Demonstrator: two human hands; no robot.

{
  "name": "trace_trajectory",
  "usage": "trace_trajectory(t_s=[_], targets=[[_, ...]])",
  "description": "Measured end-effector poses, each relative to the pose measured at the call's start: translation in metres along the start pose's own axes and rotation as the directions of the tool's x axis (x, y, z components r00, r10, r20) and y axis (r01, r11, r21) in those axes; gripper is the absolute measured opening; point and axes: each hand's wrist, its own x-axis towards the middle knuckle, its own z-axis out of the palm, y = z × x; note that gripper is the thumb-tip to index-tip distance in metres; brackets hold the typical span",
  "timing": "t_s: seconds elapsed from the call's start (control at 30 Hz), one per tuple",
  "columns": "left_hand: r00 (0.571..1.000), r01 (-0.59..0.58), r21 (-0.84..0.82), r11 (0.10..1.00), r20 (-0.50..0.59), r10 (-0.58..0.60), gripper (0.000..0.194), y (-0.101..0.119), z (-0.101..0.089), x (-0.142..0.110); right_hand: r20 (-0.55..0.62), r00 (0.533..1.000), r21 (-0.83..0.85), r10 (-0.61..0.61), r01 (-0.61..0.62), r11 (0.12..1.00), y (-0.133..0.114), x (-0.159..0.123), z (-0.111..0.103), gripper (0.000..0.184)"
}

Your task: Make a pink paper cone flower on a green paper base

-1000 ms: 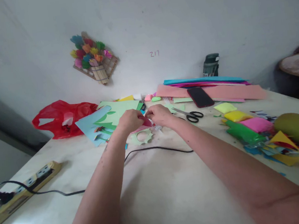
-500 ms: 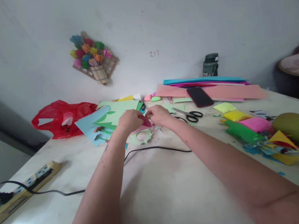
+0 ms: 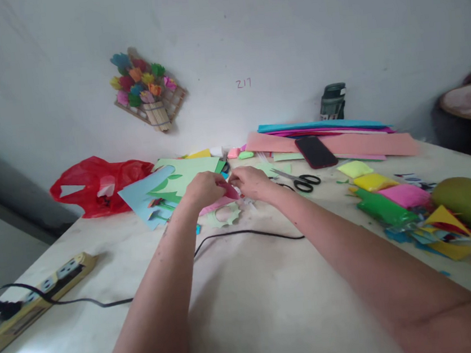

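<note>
My left hand is closed, its fingertips pinching a small deep-pink piece of paper. Close beside it, my right hand is also closed, with its fingertips at the paper's right edge; what lies between them is too small to make out. Below the hands lie a lighter pink paper strip and a pale green cut-out with a jagged edge. Left of my left hand, small paper flowers on green stems rest by a light green sheet. Black-handled scissors lie open-bladed right of my right hand.
A black cable crosses the table from a power strip. At left sits a red plastic bag. Toward the right are a phone, coloured clay packs, a green oval object and paper scraps.
Both hands stay in nearly the same place, with slight finger movement around the pink paper. More of the lighter pink strip shows below my left hand.
</note>
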Motion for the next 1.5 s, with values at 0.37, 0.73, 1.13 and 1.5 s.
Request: trace_trajectory(t_s=[0.37, 0.73, 1.13, 1.5], targets=[[0.998, 0.06, -0.056, 0.997, 0.01, -0.06, 0.023, 0.0, 0.0, 0.001, 0.027, 0.995, 0.065, 0.096, -0.098, 0.993, -0.01, -0.002, 0.001, 0.02], [0.999, 0.042, -0.057, 0.998, 0.025, -0.041, 0.023, -0.003, -0.002, -0.001, -0.078, 0.983, 0.174, 0.164, -0.149, 0.973, 0.011, 0.007, 0.001, 0.02], [0.999, 0.034, -0.152, 0.988, 0.035, -0.029, 0.021, -0.004, -0.002, 0.0, 0.12, 0.987, 0.568, 0.109, -0.158, 0.808, 0.001, -0.003, -0.013, 0.016], [0.995, 0.028, -0.235, 0.972, 0.102, -0.004, 0.024, 0.001, -0.008, -0.006, 0.281, 0.96, 0.796, -0.008, -0.229, 0.56, 0.014, -0.005, -0.002, 0.026]])
